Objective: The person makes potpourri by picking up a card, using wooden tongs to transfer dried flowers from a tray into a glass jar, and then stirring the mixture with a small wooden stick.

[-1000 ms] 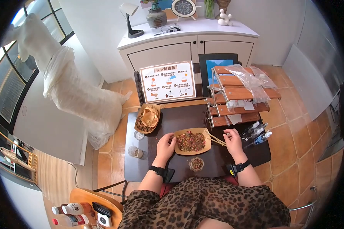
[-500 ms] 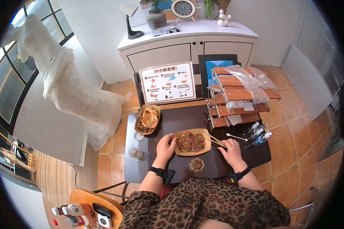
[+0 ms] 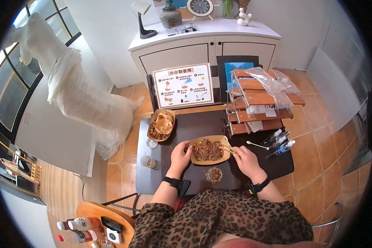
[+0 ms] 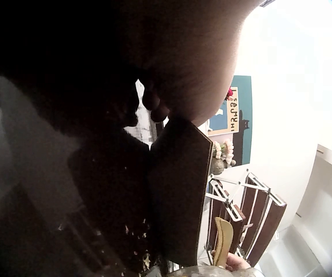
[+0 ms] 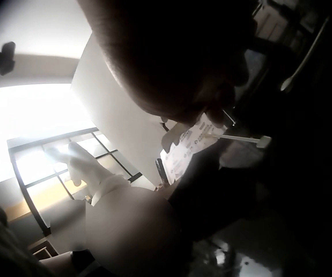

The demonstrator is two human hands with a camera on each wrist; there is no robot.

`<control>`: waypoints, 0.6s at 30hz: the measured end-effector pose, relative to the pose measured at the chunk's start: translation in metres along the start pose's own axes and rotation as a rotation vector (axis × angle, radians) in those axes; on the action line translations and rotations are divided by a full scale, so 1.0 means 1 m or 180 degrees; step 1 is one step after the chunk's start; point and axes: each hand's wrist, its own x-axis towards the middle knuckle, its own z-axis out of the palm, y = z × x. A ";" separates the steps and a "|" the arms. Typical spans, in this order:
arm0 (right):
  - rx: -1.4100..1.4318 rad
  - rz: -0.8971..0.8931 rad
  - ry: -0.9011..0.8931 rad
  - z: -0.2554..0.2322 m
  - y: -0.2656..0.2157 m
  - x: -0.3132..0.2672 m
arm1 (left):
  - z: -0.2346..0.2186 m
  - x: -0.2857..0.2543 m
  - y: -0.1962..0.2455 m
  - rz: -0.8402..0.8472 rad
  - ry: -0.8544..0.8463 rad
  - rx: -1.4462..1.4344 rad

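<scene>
Head view: L hand (image 3: 181, 156) at L end of paper tray (image 3: 211, 163) on dark counter (image 3: 164, 177), fingers curled, gripping rim. R hand (image 3: 247, 160) pinches wooden tongs (image 3: 229, 149), fingers mostly closed, tips over R side of tray. Tray holds reddish-brown/green dried mix (image 3: 207, 150). Sm. glass jar (image 3: 214, 175) just below tray; white spoon (image 3: 257, 145) & bottles (image 3: 283, 147) to the R; 2nd tray (image 3: 172, 124) upper L.

L wrist view: v. dark; L hand at tray edge, finger detail unclear.

R wrist view: R hand mostly in shadow, grip n/c; pale stick (image 5: 241, 138) w/ blocky end near fingertips, can't ID.
</scene>
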 end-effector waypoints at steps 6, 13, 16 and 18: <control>-0.0530 -0.0091 -0.0438 0.001 0.005 0.013 | 0.000 0.001 0.000 -0.0072 -0.0081 -0.0037; -0.1039 -0.0203 -0.0677 0.007 0.000 0.027 | -0.004 0.001 0.006 -0.0191 -0.0214 -0.0015; -0.1135 -0.0230 -0.0662 0.009 -0.004 0.030 | -0.004 0.001 0.005 -0.0167 -0.0202 0.0020; -0.1149 -0.0273 -0.0634 0.010 -0.005 0.031 | -0.004 0.001 0.003 -0.0157 -0.0203 0.0039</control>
